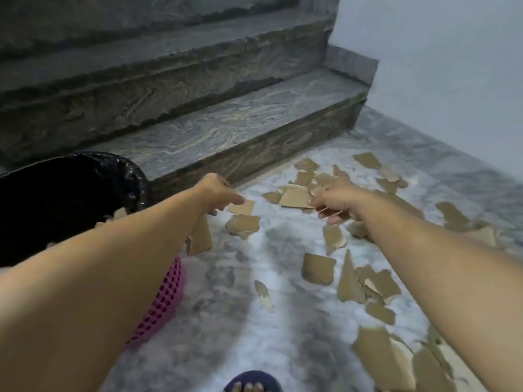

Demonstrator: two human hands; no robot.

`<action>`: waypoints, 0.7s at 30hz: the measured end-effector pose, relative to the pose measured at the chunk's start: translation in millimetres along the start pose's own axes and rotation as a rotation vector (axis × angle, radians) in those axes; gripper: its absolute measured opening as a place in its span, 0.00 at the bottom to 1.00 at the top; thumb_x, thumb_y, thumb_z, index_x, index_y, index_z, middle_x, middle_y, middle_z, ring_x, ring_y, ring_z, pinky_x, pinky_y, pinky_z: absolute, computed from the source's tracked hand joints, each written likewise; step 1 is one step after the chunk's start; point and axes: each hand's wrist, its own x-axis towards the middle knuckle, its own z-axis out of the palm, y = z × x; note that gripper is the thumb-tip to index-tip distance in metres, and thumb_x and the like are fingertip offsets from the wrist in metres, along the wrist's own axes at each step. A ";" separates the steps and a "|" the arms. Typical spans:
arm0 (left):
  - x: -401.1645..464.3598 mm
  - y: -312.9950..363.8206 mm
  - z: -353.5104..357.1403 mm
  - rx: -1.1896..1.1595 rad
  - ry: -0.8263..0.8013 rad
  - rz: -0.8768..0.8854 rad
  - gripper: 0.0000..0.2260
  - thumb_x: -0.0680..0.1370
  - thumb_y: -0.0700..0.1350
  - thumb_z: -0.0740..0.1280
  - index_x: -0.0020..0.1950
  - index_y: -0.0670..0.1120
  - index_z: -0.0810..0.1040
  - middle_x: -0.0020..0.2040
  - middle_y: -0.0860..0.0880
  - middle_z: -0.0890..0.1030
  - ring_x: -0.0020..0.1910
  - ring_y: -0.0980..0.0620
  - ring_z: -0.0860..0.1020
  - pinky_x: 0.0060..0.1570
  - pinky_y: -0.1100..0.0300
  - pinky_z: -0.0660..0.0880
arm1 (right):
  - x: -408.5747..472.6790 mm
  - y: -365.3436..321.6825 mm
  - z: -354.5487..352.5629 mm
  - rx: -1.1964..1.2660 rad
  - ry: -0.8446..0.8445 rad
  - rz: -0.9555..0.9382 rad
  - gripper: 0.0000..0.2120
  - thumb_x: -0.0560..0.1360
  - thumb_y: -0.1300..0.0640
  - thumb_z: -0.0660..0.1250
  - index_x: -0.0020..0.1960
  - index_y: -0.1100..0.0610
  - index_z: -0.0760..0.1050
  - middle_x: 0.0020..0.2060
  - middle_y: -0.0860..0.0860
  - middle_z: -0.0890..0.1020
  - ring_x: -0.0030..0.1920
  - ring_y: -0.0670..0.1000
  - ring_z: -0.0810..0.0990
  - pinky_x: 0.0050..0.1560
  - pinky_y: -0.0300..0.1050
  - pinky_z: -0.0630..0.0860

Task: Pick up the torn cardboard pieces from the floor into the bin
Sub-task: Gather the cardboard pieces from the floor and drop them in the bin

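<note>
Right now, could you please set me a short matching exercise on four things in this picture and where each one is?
Things:
1. bin
2. left hand
3. right hand
4. stairs

Places or states:
A. grey stone, rising at the back
B. pink mesh with black liner, far left
C. holds a cardboard piece beside the bin
D. pinches a large cardboard piece on the floor

Pairs: 1-B, 2-C, 3-D, 4-A
</note>
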 end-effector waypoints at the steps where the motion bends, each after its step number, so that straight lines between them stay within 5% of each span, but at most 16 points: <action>1: 11.7 -7.2 13.0 0.031 -0.013 -0.039 0.16 0.71 0.48 0.76 0.51 0.39 0.77 0.48 0.41 0.79 0.44 0.44 0.78 0.41 0.53 0.75 | 3.7 15.1 -1.6 -0.003 -0.008 0.041 0.07 0.75 0.58 0.72 0.50 0.60 0.77 0.39 0.54 0.80 0.40 0.51 0.81 0.30 0.42 0.79; 3: 28.8 -25.9 34.8 0.057 -0.005 -0.123 0.22 0.71 0.48 0.77 0.58 0.37 0.75 0.54 0.41 0.76 0.51 0.43 0.77 0.48 0.52 0.75 | 9.3 43.0 -2.5 -0.029 -0.005 0.112 0.11 0.74 0.56 0.74 0.51 0.60 0.76 0.43 0.54 0.80 0.43 0.52 0.81 0.37 0.48 0.82; 6: 51.0 -60.9 63.9 0.030 0.033 -0.211 0.30 0.69 0.48 0.77 0.64 0.34 0.72 0.53 0.41 0.74 0.51 0.43 0.75 0.54 0.52 0.75 | 15.2 84.2 2.6 -0.179 -0.007 0.252 0.26 0.73 0.54 0.74 0.67 0.59 0.70 0.60 0.56 0.76 0.59 0.57 0.77 0.51 0.55 0.80; 8: 66.8 -85.5 80.4 -0.074 0.086 -0.269 0.40 0.60 0.54 0.78 0.66 0.35 0.72 0.58 0.38 0.78 0.56 0.38 0.77 0.60 0.45 0.75 | 21.4 112.6 10.0 -0.250 0.004 0.340 0.35 0.73 0.48 0.74 0.73 0.61 0.65 0.70 0.58 0.71 0.68 0.60 0.72 0.61 0.53 0.73; 11: 92.7 -118.4 104.5 -0.100 0.166 -0.352 0.53 0.61 0.67 0.74 0.77 0.44 0.58 0.75 0.37 0.61 0.73 0.37 0.63 0.70 0.43 0.64 | 30.0 152.5 25.7 -0.361 -0.009 0.495 0.48 0.69 0.31 0.69 0.76 0.62 0.62 0.76 0.58 0.63 0.74 0.62 0.63 0.73 0.59 0.63; 13: 102.8 -132.1 112.6 -0.012 0.252 -0.390 0.56 0.57 0.80 0.64 0.76 0.49 0.57 0.77 0.37 0.56 0.74 0.33 0.58 0.69 0.37 0.62 | 32.0 168.7 37.1 -0.389 0.024 0.589 0.57 0.66 0.25 0.66 0.79 0.62 0.52 0.78 0.59 0.55 0.77 0.65 0.55 0.74 0.60 0.61; 15: 109.2 -141.0 118.7 0.028 0.279 -0.438 0.58 0.53 0.83 0.61 0.75 0.52 0.56 0.78 0.38 0.52 0.75 0.31 0.53 0.69 0.33 0.58 | 38.6 177.4 50.7 -0.359 0.084 0.619 0.65 0.59 0.23 0.69 0.79 0.61 0.46 0.77 0.61 0.54 0.77 0.65 0.53 0.72 0.61 0.62; 17: 118.1 -148.4 127.1 0.043 0.251 -0.471 0.60 0.54 0.79 0.64 0.78 0.52 0.52 0.80 0.40 0.47 0.77 0.35 0.47 0.73 0.37 0.53 | 46.3 180.6 64.8 -0.354 0.120 0.619 0.69 0.52 0.26 0.75 0.79 0.58 0.47 0.75 0.61 0.56 0.74 0.65 0.57 0.69 0.60 0.66; 21: 112.0 -141.3 138.5 0.155 0.236 -0.438 0.46 0.66 0.62 0.74 0.76 0.49 0.57 0.78 0.39 0.53 0.76 0.37 0.52 0.73 0.41 0.56 | 53.0 173.4 72.3 -0.421 0.171 0.589 0.54 0.60 0.44 0.82 0.74 0.56 0.54 0.67 0.60 0.61 0.66 0.63 0.63 0.51 0.54 0.69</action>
